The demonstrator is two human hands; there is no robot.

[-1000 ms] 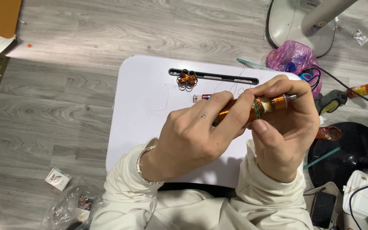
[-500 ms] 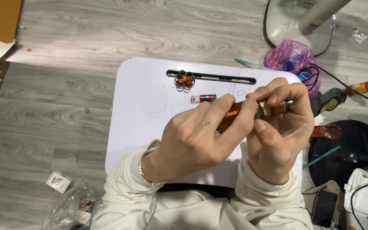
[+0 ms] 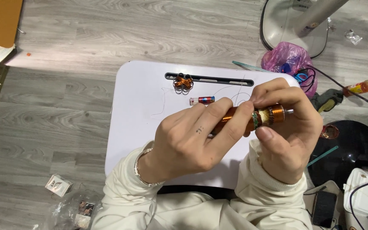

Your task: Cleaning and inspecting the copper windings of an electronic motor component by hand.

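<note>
Barely shifted, both hands [image 3: 192, 140] [image 3: 286, 127] pinch copper coil [image 3: 235, 119], seemingly above tray [image 3: 141, 106] centre.

Both forearms, in cream sleeves, enter from the 6 o'clock edge and converge toward the centre. The left hand [image 3: 188, 142] lies back-up, its wrist at about 7 o'clock from the knuckles, fingers stretched toward 2 o'clock – the index and middle fingertips press in against what it pinches, thumb hidden beneath. A thin bracelet circles the left wrist, and small dark marks show on one finger. The right hand [image 3: 288, 132] sits at 3 o'clock from the left, palm turned inward, fingers curled over the top toward 10 o'clock and the thumb closing from below – a firm pinch. The two hands touch at their fingertips.
</note>
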